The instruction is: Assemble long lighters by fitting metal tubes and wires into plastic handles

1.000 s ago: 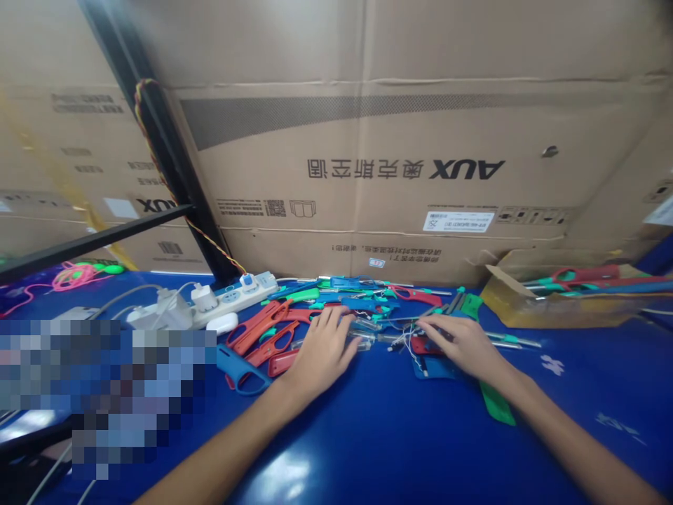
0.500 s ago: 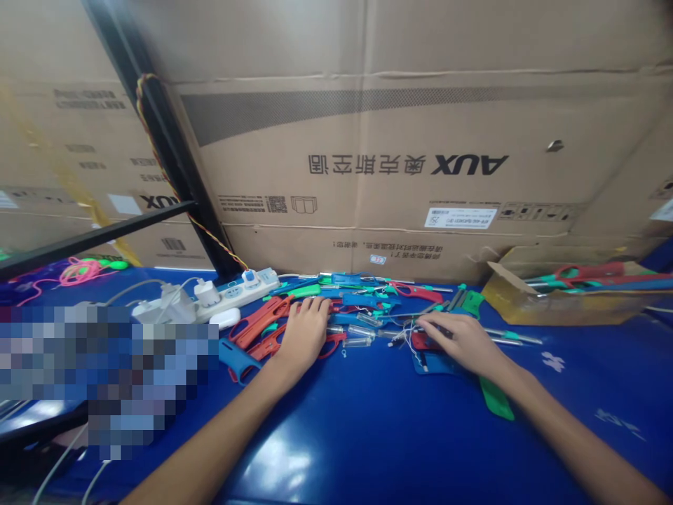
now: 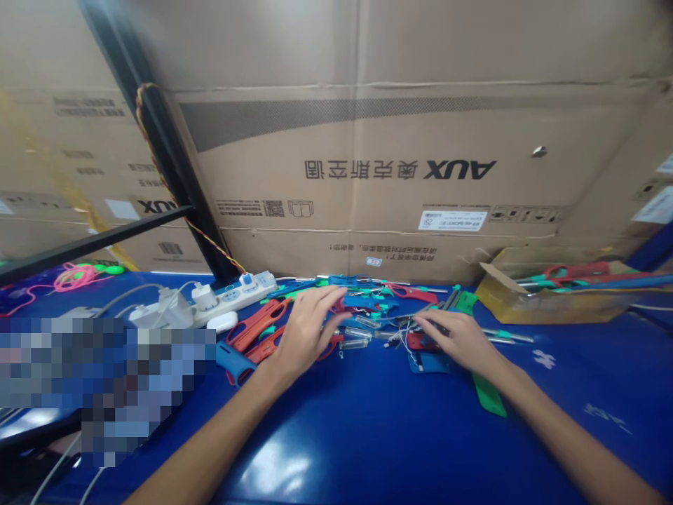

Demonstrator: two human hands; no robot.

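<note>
My left hand [image 3: 305, 330] hovers over the pile with its thumb and fingers apart, holding nothing. Beside it lie red-orange plastic lighter handles [image 3: 261, 324] and a blue handle piece [image 3: 235, 362]. My right hand [image 3: 458, 338] is closed in a pinch; what sits between the fingertips is too small to make out. Thin white wires [image 3: 404, 338] hang just by those fingertips. Beneath that hand are a red part [image 3: 420, 341] and a blue part [image 3: 428, 362]. A green handle piece [image 3: 488, 395] lies under the right wrist. Clear plastic tubes [image 3: 355, 344] rest between the hands.
A cardboard box [image 3: 557, 308] with red and blue long lighters stands at the right. A white power strip [image 3: 231, 301] with plugged-in chargers is at the left, near a white case [image 3: 222, 322]. Large cardboard [image 3: 362, 203] walls the back of the blue table [image 3: 336, 435]. A black metal post [image 3: 173, 154] rises at the left.
My left hand has lifted off the pile, and its fingers have spread from the thumb. The right hand keeps its pinch in nearly the same place. The view has shifted slightly.
</note>
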